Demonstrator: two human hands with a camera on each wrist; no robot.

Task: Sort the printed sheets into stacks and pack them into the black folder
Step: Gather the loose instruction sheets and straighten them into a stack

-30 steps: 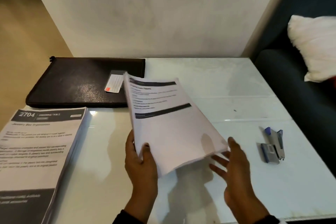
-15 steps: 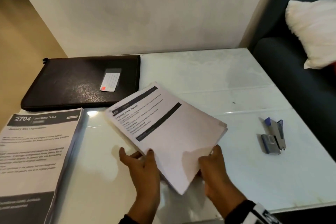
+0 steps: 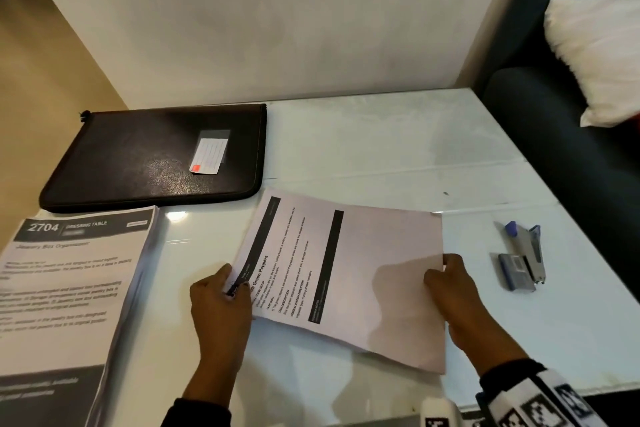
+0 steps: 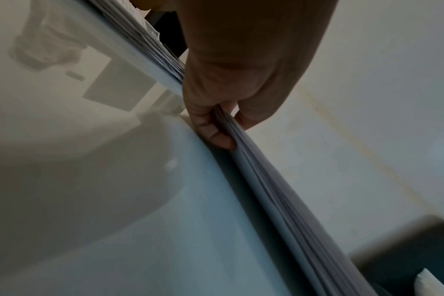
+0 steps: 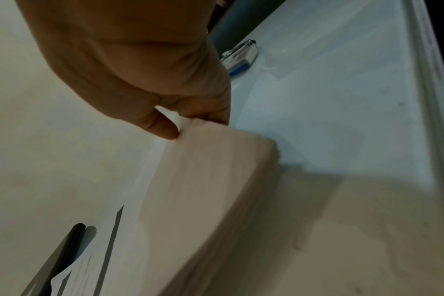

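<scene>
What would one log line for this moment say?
left hand: holds paper bundle | right hand: holds bundle | folder: closed

Open white table (image 3: 398,149) beyond the gripped bundle (image 3: 346,270) | black folder (image 3: 156,156) beyond-left of the grip | tall paper stack (image 3: 69,281) left | stapler (image 3: 524,256) right, near right hand (image 3: 453,291)

The left hand (image 3: 221,305) is curled, thumb above and fingers (image 4: 216,136) beneath. The right hand (image 3: 450,291) is likewise closed in a pinch, opposite, wrists low.
</scene>
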